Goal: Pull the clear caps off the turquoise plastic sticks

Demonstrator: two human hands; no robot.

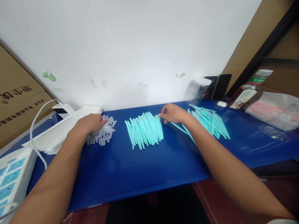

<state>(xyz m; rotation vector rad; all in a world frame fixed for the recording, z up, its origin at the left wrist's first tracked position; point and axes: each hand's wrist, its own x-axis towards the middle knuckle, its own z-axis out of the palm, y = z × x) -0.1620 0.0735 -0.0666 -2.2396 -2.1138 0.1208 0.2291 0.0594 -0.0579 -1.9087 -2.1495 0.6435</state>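
My left hand (91,123) rests at a heap of small translucent plastic caps (102,138). Its fingers are curled down among them; whatever they pinch is hidden. In the middle lies a row of slim teal sticks (144,130), apparently eyebrow razors, side by side with their upper ends toward the wall. My right hand (171,113) is at the row's right upper corner, thumb and forefinger pinched at the end of one stick. A looser pile of the same teal sticks (210,123) lies to the right, and a few stray ones are partly covered by my right forearm.
White bags (63,130) lie at left near a power strip (14,177) and a white device (63,110) with a cable. At right stand a clear jar (198,91), phones (221,87), a labelled bottle (249,90) and a plastic bag (275,110). A white wall (140,46) closes the back.
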